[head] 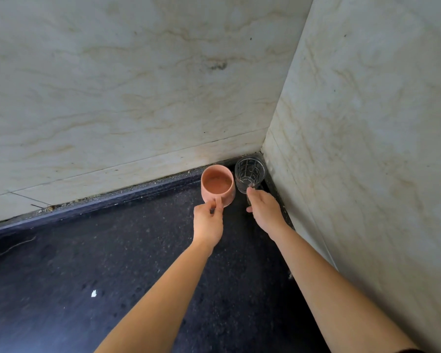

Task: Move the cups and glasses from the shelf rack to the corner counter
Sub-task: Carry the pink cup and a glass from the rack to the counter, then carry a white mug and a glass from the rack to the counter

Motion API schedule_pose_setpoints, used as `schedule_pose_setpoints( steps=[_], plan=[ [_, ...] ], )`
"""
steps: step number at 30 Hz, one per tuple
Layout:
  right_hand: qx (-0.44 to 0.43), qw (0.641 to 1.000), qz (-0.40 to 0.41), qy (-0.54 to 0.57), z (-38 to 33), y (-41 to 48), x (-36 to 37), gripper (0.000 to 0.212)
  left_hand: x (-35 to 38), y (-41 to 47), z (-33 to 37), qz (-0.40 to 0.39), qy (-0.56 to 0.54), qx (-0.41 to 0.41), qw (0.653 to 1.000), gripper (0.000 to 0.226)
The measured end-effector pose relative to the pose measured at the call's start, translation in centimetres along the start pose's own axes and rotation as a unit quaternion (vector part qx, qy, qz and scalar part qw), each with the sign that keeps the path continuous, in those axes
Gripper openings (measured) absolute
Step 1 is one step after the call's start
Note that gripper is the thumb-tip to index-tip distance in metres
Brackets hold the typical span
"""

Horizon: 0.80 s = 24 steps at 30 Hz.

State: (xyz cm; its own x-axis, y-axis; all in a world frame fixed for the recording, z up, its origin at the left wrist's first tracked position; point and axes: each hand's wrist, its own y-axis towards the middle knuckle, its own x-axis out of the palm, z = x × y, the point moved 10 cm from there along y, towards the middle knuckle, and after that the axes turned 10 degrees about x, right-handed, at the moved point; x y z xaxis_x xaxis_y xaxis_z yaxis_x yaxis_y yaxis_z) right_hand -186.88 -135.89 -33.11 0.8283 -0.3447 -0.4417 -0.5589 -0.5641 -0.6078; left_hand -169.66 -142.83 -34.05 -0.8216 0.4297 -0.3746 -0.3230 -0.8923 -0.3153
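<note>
Pink cup and glass, held by left hand and right hand fingers, should be released gently on the tabletop corner.

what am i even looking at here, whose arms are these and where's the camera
There is one picture, taken by a wide-angle camera worn on a person's head, looking forward and down. That is why two bare arms reach in from the bottom: they belong to the wearer. No machine is involved.

The dark speckled surface is a counter that runs into a corner between two pale marble-look walls. Two things stand in that corner, side by side: a pink mug and, nearer the corner, a clear patterned glass.

The left hand pinches the mug's handle. The right hand has its fingertips on the lower part of the glass. Both look upright and empty.
</note>
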Motion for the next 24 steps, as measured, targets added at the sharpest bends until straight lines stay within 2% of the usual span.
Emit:
schedule_pose_setpoints(
  steps=[2, 4, 6, 10, 14, 18, 22, 24],
  plan=[
    [0.006, 1.000, 0.020, -0.020, -0.6, -0.8, -1.0, 0.044, -1.4, -0.2, 0.8, 0.002, 0.062, -0.005, 0.998, 0.030],
    [0.005, 0.997, 0.048, -0.059, -1.7, -2.1, -2.3, 0.030, -3.5, -0.7, 2.2, -0.007, 0.144, 0.004, 0.990, 0.040],
    [-0.021, 0.992, 0.088, -0.088, -3.9, -4.0, -4.0, 0.043, -6.7, -1.6, 5.1, 0.006, 0.234, 0.057, 0.971, 0.050],
    [-0.185, 0.945, 0.198, -0.184, -12.2, -10.4, -6.6, 0.059, -14.3, -4.5, 12.3, 0.062, 0.380, 0.171, 0.907, 0.060],
    [-0.340, 0.879, 0.237, -0.235, -20.8, -17.5, -5.7, 0.065, -23.0, -9.8, 18.5, 0.140, 0.471, 0.218, 0.843, 0.066],
    [-0.485, 0.814, 0.219, -0.231, -27.3, -25.1, -0.8, 0.065, -33.0, -18.6, 21.7, 0.266, 0.500, 0.209, 0.797, 0.067],
    [-0.597, 0.764, 0.137, -0.205, -30.0, -33.2, 7.9, 0.070, -42.0, -30.6, 20.3, 0.393, 0.500, 0.151, 0.757, 0.064],
    [-0.646, 0.731, 0.075, -0.206, -29.8, -38.5, 13.3, 0.071, -45.3, -37.7, 17.8, 0.446, 0.496, 0.092, 0.740, 0.065]
  ],
)
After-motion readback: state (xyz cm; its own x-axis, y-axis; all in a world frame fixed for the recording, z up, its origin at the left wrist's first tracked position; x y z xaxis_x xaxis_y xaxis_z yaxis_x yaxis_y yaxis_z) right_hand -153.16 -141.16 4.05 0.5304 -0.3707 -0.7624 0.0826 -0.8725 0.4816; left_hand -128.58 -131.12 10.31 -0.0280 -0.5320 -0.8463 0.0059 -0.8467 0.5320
